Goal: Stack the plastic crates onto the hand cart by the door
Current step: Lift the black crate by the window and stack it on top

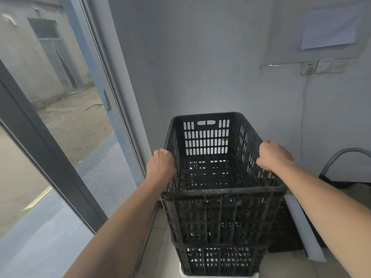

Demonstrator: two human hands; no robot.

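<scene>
A black slotted plastic crate (206,137) stands empty on top of a second black crate (218,257), near the corner by the glass door. My left hand (161,163) grips the top crate's left rim. My right hand (274,155) grips its right rim. A white edge (218,275) shows under the lower crate; I cannot tell what it belongs to. At the right, a grey curved tube (341,155) could be a cart handle.
A sliding glass door (76,121) with a dark handle (107,100) fills the left side. White walls close the corner behind the crates. A pale long strip (303,227) leans by another dark crate (285,233) at right. Sockets (323,67) and a cable are on the wall.
</scene>
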